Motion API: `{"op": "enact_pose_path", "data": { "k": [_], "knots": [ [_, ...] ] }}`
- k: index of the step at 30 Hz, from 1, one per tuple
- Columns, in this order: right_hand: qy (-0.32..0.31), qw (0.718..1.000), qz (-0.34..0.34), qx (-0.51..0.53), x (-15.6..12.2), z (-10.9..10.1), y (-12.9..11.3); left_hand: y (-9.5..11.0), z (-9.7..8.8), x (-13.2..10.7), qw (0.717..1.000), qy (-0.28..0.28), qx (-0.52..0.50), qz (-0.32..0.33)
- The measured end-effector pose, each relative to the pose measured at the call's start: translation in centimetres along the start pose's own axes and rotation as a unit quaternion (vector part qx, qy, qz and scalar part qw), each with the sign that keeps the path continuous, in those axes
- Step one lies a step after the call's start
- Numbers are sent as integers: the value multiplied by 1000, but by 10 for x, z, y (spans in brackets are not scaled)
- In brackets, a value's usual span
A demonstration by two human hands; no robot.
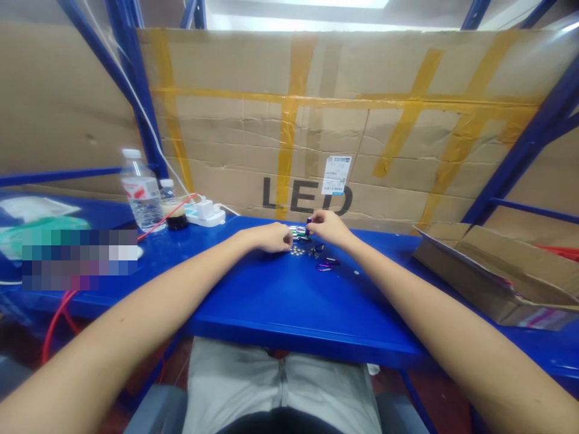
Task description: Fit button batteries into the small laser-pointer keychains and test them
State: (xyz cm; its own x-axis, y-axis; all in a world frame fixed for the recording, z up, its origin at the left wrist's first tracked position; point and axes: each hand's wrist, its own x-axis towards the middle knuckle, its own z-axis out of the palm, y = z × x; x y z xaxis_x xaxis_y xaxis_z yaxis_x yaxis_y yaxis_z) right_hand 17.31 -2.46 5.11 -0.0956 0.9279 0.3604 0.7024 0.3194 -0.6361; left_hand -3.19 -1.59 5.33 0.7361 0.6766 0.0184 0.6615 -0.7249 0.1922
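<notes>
My right hand (pixel 329 225) pinches a small dark-blue cylinder (pixel 309 225), held upright over the far part of the blue table (pixel 280 307). Beside it, my left hand (pixel 275 237) rests low with its fingers curled; what they hold, if anything, is hidden. Between the hands lie several shiny green and silver cylinders (pixel 299 231). Small round silver pieces (pixel 297 251) are scattered by my left fingertips. Nearer to me are a purple carabiner (pixel 324 267) and a dark carabiner (pixel 332 261), with more small dark pieces (pixel 315 250) just behind them.
An open cardboard box (pixel 479 283) stands at the right. At the left back are a water bottle (pixel 142 196), a smaller bottle with dark liquid (pixel 174 211) and a white power strip (pixel 205 214). A large taped carton (pixel 226 138) walls off the back. Red cable (pixel 56 322) hangs at the left edge.
</notes>
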Motion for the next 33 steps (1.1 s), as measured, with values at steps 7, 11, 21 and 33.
{"op": "enact_pose_path", "data": {
  "k": [7,11,21,33],
  "knots": [
    [-15,999,-28,-27,-5,4,-10,5,2,1,1000,3,-3,-6],
    [-13,999,-29,-40,-5,5,-10,5,3,2,1000,3,1,6],
    [-30,997,-75,-22,-10,10,-16,-15,-10,-4,998,-10,-48,-50],
    [-77,991,-110,-23,-15,28,-13,-17,-5,-1,999,-27,-3,-36]
  ]
}}
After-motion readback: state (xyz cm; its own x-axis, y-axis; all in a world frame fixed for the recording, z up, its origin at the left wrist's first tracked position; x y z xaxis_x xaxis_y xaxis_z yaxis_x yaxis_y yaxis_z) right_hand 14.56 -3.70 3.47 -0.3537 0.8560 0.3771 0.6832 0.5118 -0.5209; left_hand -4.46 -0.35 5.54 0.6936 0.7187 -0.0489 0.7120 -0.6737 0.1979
